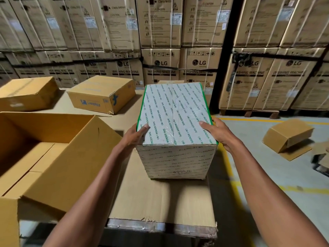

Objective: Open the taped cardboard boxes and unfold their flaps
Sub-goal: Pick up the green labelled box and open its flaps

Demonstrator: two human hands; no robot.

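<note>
Left hand [138, 133] & right hand [216, 132] grip sides of tape-wrapped box [175, 118], thumbs on top; still sealed; open box [53, 148] near left done; two far-left boxes [101, 93] still shut

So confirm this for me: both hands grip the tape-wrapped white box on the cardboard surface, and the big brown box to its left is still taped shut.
Not quite. The big brown box is open, flaps up, in the head view. The rest stands: left hand and right hand grip the tape-wrapped white box on the cardboard surface.
</note>
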